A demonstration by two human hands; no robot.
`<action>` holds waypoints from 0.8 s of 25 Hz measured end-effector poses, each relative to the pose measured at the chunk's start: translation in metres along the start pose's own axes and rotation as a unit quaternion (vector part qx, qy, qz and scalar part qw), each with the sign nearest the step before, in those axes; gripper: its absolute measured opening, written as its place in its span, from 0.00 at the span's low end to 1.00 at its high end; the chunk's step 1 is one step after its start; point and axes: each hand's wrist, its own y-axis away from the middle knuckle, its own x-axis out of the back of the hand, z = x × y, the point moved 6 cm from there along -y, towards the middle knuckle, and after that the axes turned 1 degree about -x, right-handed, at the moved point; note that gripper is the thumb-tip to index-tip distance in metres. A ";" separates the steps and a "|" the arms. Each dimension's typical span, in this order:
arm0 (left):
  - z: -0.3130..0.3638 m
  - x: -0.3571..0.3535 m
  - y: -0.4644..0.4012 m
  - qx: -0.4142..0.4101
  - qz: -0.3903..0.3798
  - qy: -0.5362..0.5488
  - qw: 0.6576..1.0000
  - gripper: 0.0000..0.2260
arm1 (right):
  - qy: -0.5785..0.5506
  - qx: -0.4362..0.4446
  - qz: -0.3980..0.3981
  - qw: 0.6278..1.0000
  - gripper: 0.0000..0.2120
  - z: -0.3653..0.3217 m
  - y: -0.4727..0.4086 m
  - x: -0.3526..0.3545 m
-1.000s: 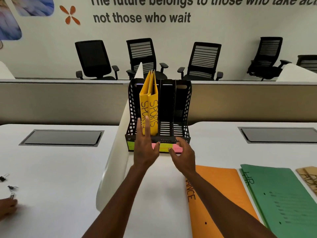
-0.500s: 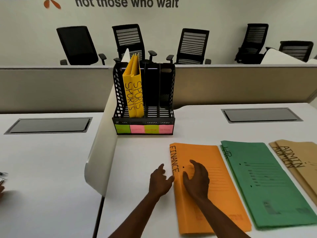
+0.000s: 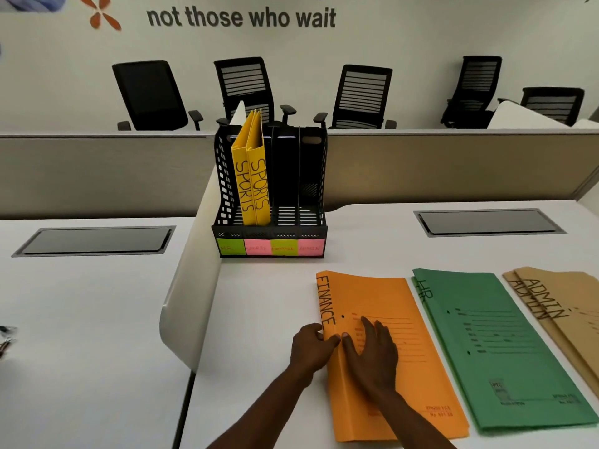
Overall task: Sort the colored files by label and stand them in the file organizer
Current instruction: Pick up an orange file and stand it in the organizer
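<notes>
On the orange FINANCE file, the right hand rests flat.

Black organizer at twelve o'clock, its side wall punched with holes, its floor slatted. Two yellow folders stand in it, black lettering. Green and pink labels alternate across its front. On the white desk: an orange folder, at three o'clock a green folder, then tan folders. Black chairs behind.
</notes>
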 end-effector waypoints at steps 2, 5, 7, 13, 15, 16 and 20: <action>0.004 0.004 -0.001 -0.009 0.013 -0.007 1.000 0.26 | -0.008 0.005 0.012 1.000 0.32 -0.005 0.000 0.003; 0.011 0.008 -0.002 -0.014 0.010 0.037 0.999 0.28 | -0.029 0.019 0.028 0.999 0.36 -0.017 0.003 0.011; 0.018 0.007 0.000 -0.018 -0.019 0.099 0.995 0.28 | -0.053 0.035 0.044 0.997 0.38 -0.029 0.005 0.019; 0.060 0.032 0.017 -0.072 -0.032 0.236 0.969 0.21 | -0.139 0.019 0.103 0.985 0.36 -0.048 -0.003 0.059; 0.075 0.048 0.025 -0.102 -0.021 0.250 0.963 0.23 | -0.160 -0.019 0.090 0.983 0.37 -0.047 -0.014 0.070; 0.083 0.057 0.030 -0.117 -0.013 0.256 0.960 0.24 | -0.175 -0.046 0.071 0.981 0.38 -0.047 -0.020 0.073; 0.118 0.085 0.050 -0.177 0.014 0.285 0.942 0.25 | -0.379 -0.132 -0.048 0.915 0.40 -0.066 -0.035 0.077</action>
